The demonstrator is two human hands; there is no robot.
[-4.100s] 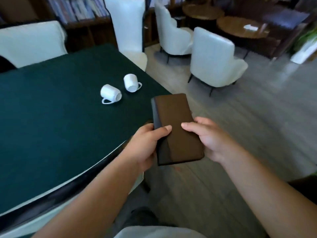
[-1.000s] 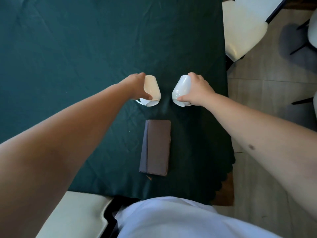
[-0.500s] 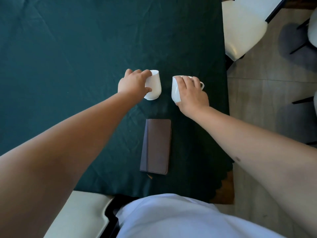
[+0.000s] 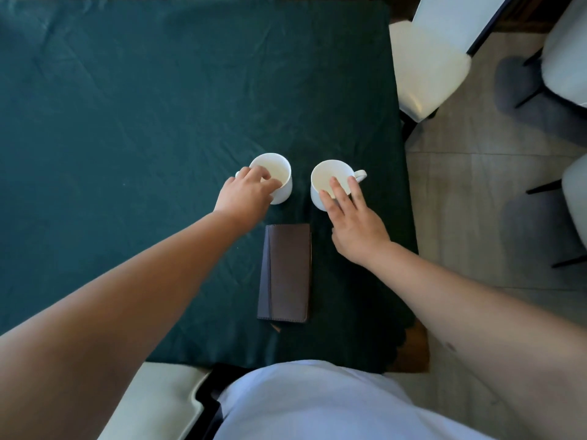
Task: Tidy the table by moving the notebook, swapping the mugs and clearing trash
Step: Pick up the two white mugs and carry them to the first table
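Observation:
Two white mugs stand upright side by side on the dark green tablecloth (image 4: 127, 106). My left hand (image 4: 244, 195) pinches the near rim of the left mug (image 4: 281, 171), with fingertips inside it. My right hand (image 4: 355, 223) hovers with spread fingers over the near edge of the right mug (image 4: 327, 173), whose handle points right. A closed brown notebook (image 4: 286, 274) lies flat just in front of the mugs, between my forearms, touched by neither hand. No trash is in sight.
The table's right edge runs close beside the right mug. A white chair (image 4: 425, 65) stands at the far right corner, and more chairs (image 4: 565, 58) stand on the floor to the right. A cream chair seat (image 4: 152, 401) sits below the near edge.
Both mugs were tipped in my hands a second ago and now stand upright on the cloth. My right hand has let go and spread its fingers. The notebook lies on the table, no longer held.

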